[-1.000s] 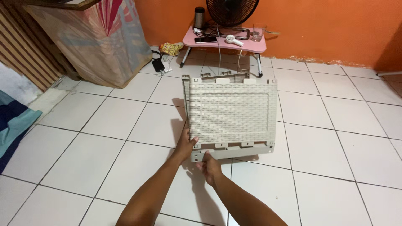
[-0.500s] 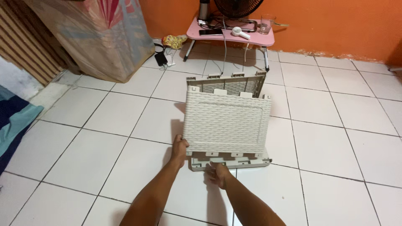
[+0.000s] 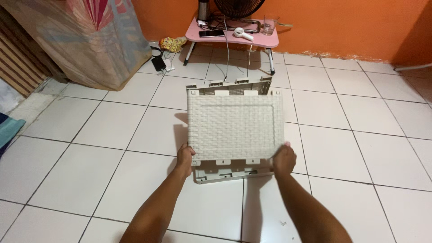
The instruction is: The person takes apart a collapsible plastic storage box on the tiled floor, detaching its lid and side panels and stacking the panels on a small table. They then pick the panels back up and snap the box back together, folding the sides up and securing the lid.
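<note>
Head view: both hands grip a cream woven-pattern plastic panel point(image 3: 235, 128) at its near corners, left hand point(image 3: 184, 158) at the left one, right hand point(image 3: 284, 159) at the right one, fingers closed around its edge. Panel sits over a matching plastic base piece point(image 3: 233, 173) on the white tiled floor point(image 3: 90, 135). Far behind, a pink folding table point(image 3: 231, 37) stands against the orange wall point(image 3: 342, 22).

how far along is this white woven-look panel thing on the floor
Done: one panel lies flat on the tiles. In hand: the left hand and right hand grip the lower corners of the woven-look panel, held over it. Left: its bottom tabs look not seated yet.
</note>
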